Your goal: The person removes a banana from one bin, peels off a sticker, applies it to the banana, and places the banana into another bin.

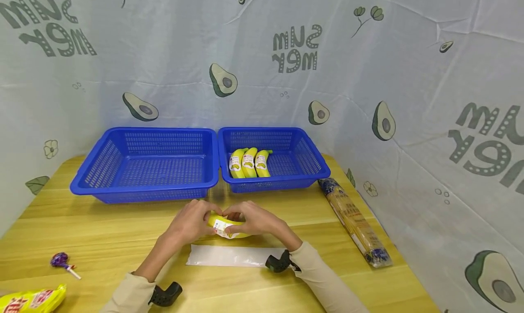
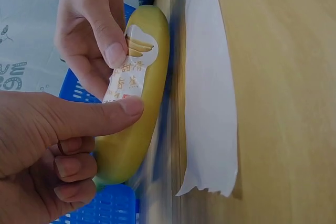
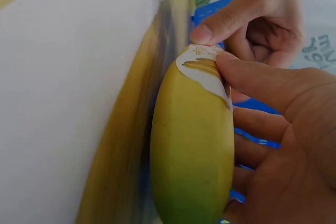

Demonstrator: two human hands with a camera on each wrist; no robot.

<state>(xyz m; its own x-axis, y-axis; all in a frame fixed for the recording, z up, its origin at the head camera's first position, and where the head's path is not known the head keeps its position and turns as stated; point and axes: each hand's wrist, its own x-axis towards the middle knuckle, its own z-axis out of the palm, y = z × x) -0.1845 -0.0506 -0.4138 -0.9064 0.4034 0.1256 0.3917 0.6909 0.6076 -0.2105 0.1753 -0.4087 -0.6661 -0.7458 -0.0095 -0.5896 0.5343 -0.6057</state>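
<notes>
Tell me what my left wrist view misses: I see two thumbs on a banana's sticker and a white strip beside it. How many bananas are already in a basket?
Observer: Three stickered bananas lie in the right blue basket, seen from the head view.
Operator: And the other basket?
Observer: The left blue basket holds nothing that shows.
Operator: Which hands are on the banana?
Observer: Both the left hand and the right hand hold the banana just above the table, behind the white strip.
Operator: Anything else lying around?
Observer: A long wrapped packet lies at the right, and a purple lollipop at the left.
</notes>
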